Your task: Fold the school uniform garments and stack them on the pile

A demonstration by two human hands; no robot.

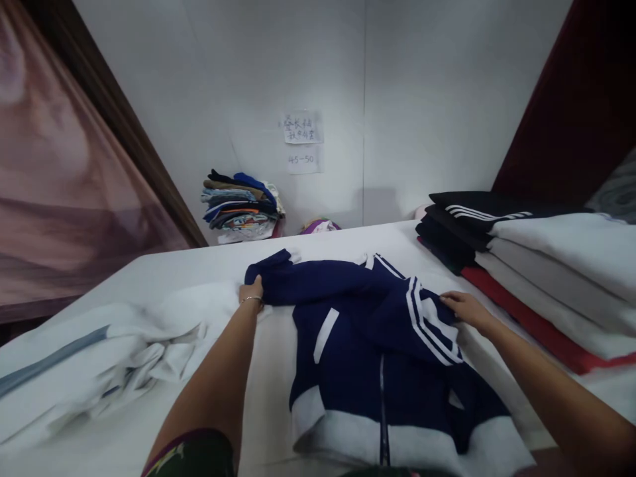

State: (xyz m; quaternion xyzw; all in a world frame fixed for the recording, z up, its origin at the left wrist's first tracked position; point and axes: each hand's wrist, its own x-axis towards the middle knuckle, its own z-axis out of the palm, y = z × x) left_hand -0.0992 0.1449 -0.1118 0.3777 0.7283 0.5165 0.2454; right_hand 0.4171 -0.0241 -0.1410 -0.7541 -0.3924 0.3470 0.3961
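Note:
A navy zip-up jacket with white stripes, pale pocket trim and a pale hem lies spread on the white table, its hem towards me. My left hand, a bracelet at its wrist, is closed on the jacket's navy sleeve, which stretches out to the left. On the right side, my right hand pinches the navy cloth beside the three white stripes of the other sleeve. The zip runs down the front. Fingertips of both hands are partly hidden by the cloth.
Rumpled white clothing lies to the left. A stack of folded garments stands close on the right, near my right forearm. Another folded pile sits at the table's far edge, below paper notes on the wall.

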